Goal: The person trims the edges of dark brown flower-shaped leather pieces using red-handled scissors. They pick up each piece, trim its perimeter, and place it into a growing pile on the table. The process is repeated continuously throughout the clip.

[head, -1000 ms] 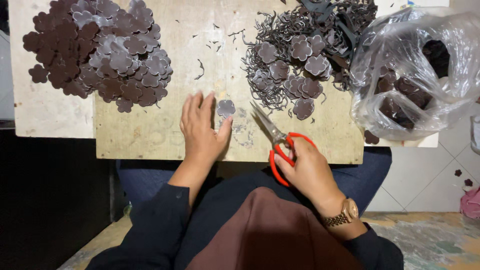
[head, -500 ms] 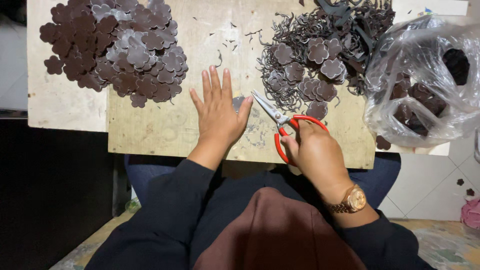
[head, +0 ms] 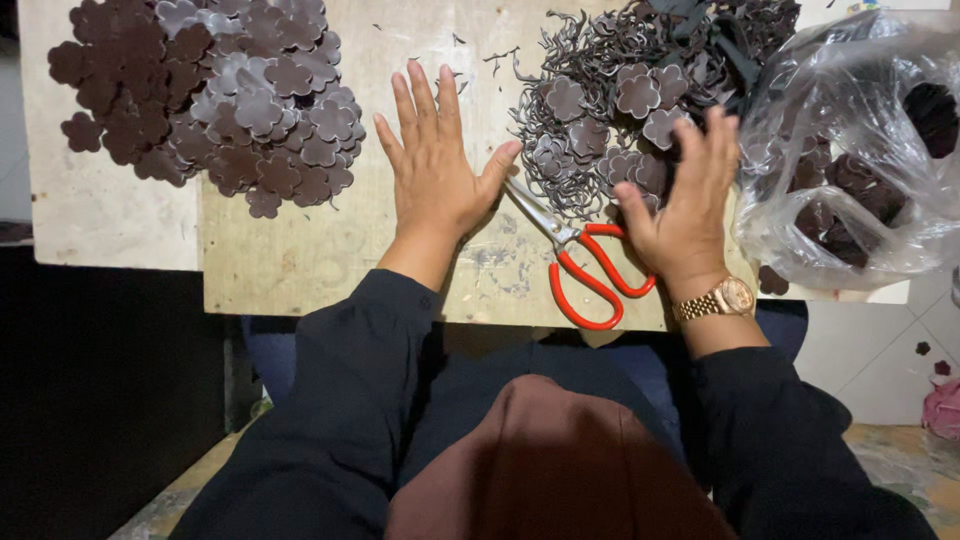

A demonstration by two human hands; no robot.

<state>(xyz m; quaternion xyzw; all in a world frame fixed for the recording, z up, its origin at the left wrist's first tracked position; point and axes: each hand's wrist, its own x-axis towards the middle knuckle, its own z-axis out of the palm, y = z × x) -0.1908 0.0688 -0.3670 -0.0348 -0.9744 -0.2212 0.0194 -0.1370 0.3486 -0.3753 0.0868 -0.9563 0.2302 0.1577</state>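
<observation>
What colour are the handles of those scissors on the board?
The handles of the scissors are bright red-orange, with plain silver metal blades. The head view shows them best.

Bare bench (head: 300,250) lies open between the flower pile (head: 215,95) and the scrap heap (head: 620,110); scissors (head: 585,265) and plastic bag (head: 860,160) block the right.

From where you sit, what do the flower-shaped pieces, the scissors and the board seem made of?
Flower-shaped pieces: thin dark brown sheet, perhaps leather or rubber; matte with a faint sheen, flat cut edges. Scissors: bright metal blades, glossy red handles, probably plastic. Board: pale bare wood, going by its grain, scuffed and stained.
</observation>
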